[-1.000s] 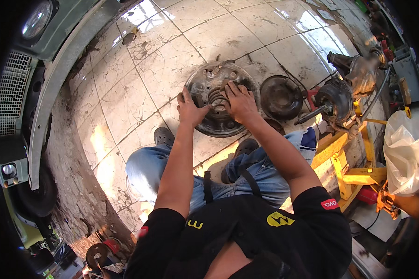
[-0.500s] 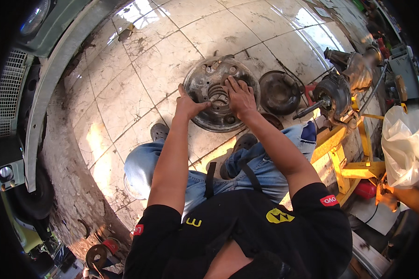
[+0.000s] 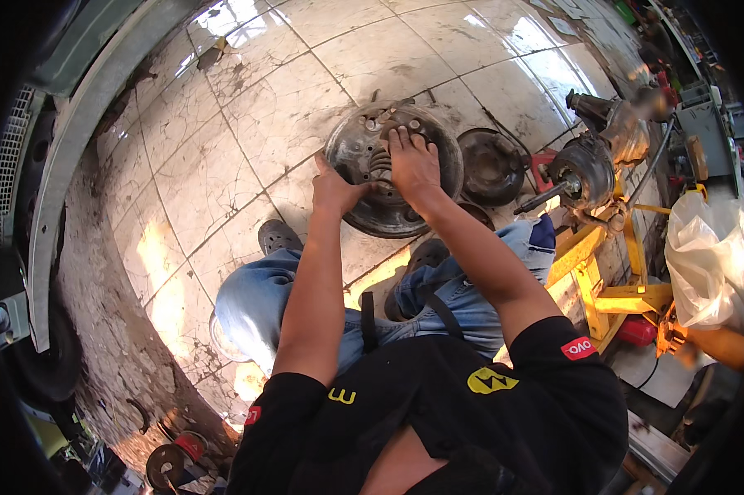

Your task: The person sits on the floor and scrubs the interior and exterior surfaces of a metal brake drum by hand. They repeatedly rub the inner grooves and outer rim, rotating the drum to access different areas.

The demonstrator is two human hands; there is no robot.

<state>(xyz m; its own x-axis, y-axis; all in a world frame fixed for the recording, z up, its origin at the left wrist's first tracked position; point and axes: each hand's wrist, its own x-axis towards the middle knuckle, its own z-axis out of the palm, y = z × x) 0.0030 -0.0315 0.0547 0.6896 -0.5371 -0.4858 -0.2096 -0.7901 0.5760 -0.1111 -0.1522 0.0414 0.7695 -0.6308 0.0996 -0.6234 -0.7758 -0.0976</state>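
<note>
1. Wheel [image 3: 354, 150]: dark, round, dirty metal; lies flat on the tiled floor [image 3: 252, 136], in front of the person and between the forearms' reach. Bolts [image 3: 373, 125] stand near its far edge.
2. Coil [image 3: 379, 162]: ringed, near the wheel's centre, between the two hands; partly covered by the right hand.
3. Left hand [image 3: 336, 191]: at the wheel's near-left edge. Thumb points inward across the metal, index finger extended away from the person; the two stand wide apart. Other fingers not clear; cannot tell whether they clamp the edge.
4. Right hand [image 3: 414, 167]: palm down over the wheel, right of centre. Fingers extended, slightly apart, not curled around anything visible. Underside of palm hidden.
5. Drum [image 3: 492, 167]: smaller, dark, on the floor just beside the wheel's right edge.
6. Axle [image 3: 585, 169]: greasy, farther right, above a yellow stand [image 3: 588, 285]. Pale plastic bag [image 3: 706, 264] to the right of the stand.
7. Shoes [image 3: 278, 237]: dark, one on each side, nearer the person than the wheel.
</note>
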